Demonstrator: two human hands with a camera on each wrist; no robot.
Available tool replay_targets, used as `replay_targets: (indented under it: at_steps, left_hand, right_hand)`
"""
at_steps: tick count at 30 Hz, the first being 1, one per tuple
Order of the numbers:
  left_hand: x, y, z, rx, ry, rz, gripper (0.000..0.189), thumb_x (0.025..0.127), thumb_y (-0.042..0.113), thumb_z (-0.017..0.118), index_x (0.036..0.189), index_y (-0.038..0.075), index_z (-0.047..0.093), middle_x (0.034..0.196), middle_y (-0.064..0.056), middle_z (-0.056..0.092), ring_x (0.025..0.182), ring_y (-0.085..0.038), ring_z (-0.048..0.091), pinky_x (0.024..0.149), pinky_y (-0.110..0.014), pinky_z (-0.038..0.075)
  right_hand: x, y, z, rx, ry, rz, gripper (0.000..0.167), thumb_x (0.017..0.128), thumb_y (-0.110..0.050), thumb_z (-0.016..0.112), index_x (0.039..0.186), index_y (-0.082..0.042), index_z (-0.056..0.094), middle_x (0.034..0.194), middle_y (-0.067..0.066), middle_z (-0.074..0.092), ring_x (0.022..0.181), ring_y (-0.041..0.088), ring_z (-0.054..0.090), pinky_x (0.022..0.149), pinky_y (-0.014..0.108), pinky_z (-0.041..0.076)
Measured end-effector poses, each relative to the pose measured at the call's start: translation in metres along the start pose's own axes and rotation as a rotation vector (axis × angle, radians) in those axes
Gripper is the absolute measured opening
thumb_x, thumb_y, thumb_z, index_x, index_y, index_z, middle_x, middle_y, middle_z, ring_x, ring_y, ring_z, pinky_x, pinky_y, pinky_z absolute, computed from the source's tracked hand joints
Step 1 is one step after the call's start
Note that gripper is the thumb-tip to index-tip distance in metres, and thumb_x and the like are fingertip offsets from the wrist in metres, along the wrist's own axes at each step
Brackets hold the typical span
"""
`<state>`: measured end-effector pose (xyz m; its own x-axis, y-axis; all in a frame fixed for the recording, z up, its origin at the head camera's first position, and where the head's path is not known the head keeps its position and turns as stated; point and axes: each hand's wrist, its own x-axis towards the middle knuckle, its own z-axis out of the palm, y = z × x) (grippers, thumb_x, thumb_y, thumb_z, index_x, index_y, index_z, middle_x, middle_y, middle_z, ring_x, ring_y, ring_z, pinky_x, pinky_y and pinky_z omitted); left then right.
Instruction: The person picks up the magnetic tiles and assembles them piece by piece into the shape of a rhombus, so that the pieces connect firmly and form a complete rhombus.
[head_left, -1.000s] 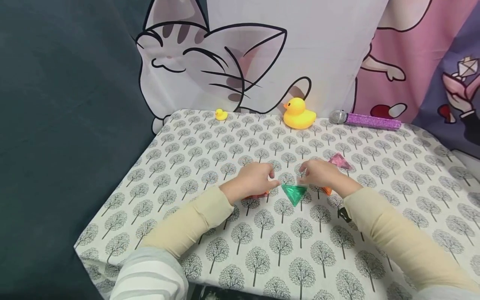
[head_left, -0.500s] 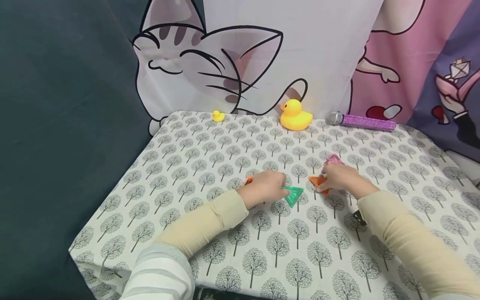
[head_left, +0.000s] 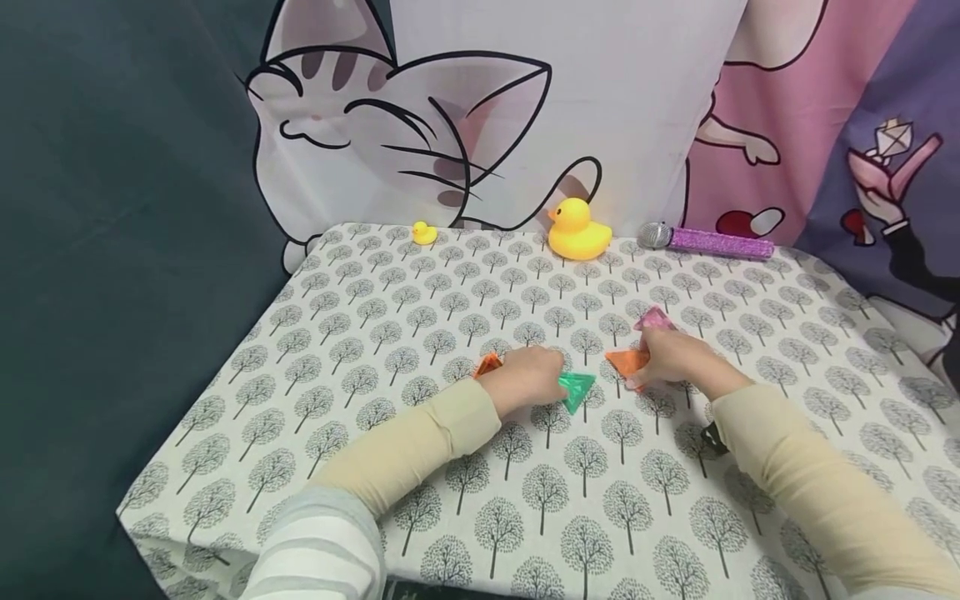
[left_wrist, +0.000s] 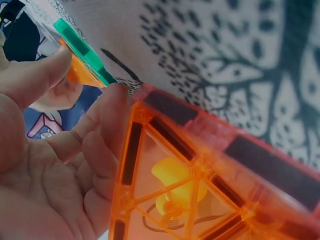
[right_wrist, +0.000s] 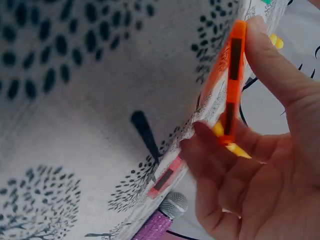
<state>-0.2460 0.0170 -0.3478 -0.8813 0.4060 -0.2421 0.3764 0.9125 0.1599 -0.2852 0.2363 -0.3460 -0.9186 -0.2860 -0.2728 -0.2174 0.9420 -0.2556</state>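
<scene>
My left hand [head_left: 528, 379] pinches a green triangular magnetic tile [head_left: 576, 390] at its left side; in the left wrist view thumb and fingertip touch the green tile's edge [left_wrist: 82, 50]. Close beside that hand, an orange tile [left_wrist: 132, 150] stands tilted against a red tile [left_wrist: 200, 130] on the cloth; in the head view my hand mostly hides them. My right hand [head_left: 671, 358] holds an orange triangular tile [head_left: 628, 364], thumb at one corner and fingers at another, as the right wrist view of the orange tile [right_wrist: 235, 80] shows. A pink tile [head_left: 655, 319] lies just behind the right hand.
A tree-patterned cloth [head_left: 360, 333] covers the table. Along its back edge sit a small yellow duck [head_left: 424, 233], a larger yellow duck [head_left: 579, 231] and a purple glittery microphone [head_left: 708, 242]. A small dark object [head_left: 714, 437] shows beside the right sleeve. Cat-printed fabric hangs behind.
Both hands were above the table with fingers apart. The left hand has come to the green tile, and the right hand has moved right and taken hold of the orange tile. The view has shifted slightly.
</scene>
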Motion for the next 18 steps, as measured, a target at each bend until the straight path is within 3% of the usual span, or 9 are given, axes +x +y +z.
replay_targets:
  at_steps: [4, 9, 14, 18]
  left_hand:
    - [0.001, 0.0, 0.0, -0.006, -0.012, 0.003, 0.024, 0.075, 0.035, 0.065, 0.086, 0.016, 0.056, 0.07, 0.007, 0.052, 0.062, -0.011, 0.048, 0.053, -0.029, 0.037]
    - [0.002, 0.0, -0.001, -0.014, -0.02, 0.005, 0.027, 0.074, 0.035, 0.066, 0.089, 0.015, 0.057, 0.073, 0.007, 0.053, 0.063, -0.011, 0.049, 0.055, -0.03, 0.038]
    - [0.004, -0.001, 0.001, -0.017, -0.019, 0.01, 0.027, 0.074, 0.035, 0.066, 0.088, 0.015, 0.056, 0.072, 0.007, 0.053, 0.063, -0.011, 0.049, 0.055, -0.03, 0.039]
    - [0.004, 0.0, 0.001, -0.008, -0.024, 0.001, 0.028, 0.074, 0.036, 0.067, 0.089, 0.015, 0.057, 0.072, 0.006, 0.053, 0.063, -0.011, 0.049, 0.055, -0.03, 0.039]
  right_hand:
    - [-0.004, -0.004, -0.004, 0.109, 0.085, -0.1, 0.041, 0.062, -0.024, 0.076, 0.09, -0.002, 0.055, 0.078, 0.006, 0.057, 0.07, 0.023, 0.053, 0.063, 0.04, 0.042]
    - [-0.015, -0.018, -0.009, 0.129, 0.176, -0.307, 0.019, 0.063, -0.009, 0.074, 0.079, -0.01, 0.063, 0.074, -0.002, 0.061, 0.073, 0.021, 0.055, 0.068, 0.041, 0.042]
    - [-0.026, -0.034, -0.002, 0.162, 0.154, -0.55, 0.019, 0.062, -0.001, 0.073, 0.07, -0.016, 0.063, 0.068, -0.01, 0.061, 0.064, 0.012, 0.054, 0.059, 0.026, 0.045]
    - [-0.025, -0.04, 0.009, 0.112, 0.179, -0.612, 0.023, 0.061, -0.002, 0.073, 0.069, -0.019, 0.062, 0.069, -0.014, 0.06, 0.063, 0.007, 0.055, 0.061, 0.025, 0.045]
